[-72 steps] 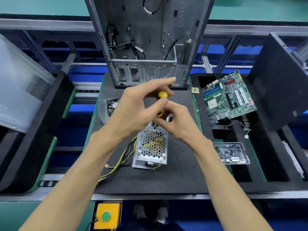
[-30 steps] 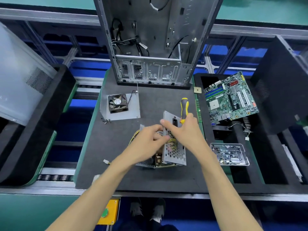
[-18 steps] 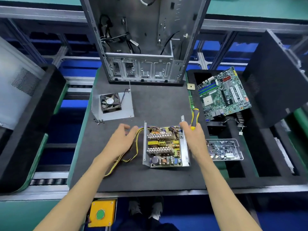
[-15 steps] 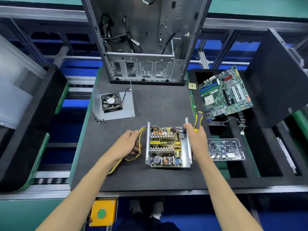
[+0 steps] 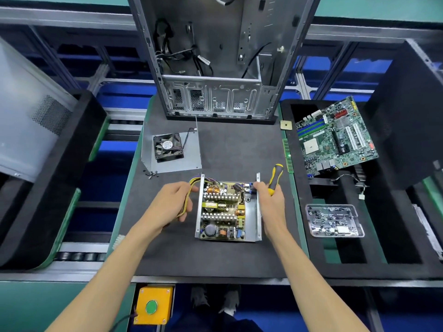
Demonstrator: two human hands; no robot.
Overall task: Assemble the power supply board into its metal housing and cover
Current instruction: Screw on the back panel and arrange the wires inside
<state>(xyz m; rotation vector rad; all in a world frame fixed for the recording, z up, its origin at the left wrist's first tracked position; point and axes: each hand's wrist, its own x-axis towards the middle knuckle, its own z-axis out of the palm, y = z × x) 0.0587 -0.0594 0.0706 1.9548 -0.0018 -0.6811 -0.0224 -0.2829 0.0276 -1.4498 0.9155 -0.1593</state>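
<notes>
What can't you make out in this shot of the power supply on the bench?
All from the head view:
- Screwdriver tip: hidden inside the right hand.
- Cable bundle beyond the left hand: covered by that hand.
- Parts tray contents: too small to identify.
- Board mounting screws: too small to confirm.
- Computer case top: cut off by the frame edge.

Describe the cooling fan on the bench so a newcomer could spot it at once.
Start at the tall open computer chassis standing at the far edge of the dark mat. Just in front of its left corner lies a flat grey metal plate, and the cooling fan sits on it. It is the only square black part with blades and a round white hub label.
</notes>
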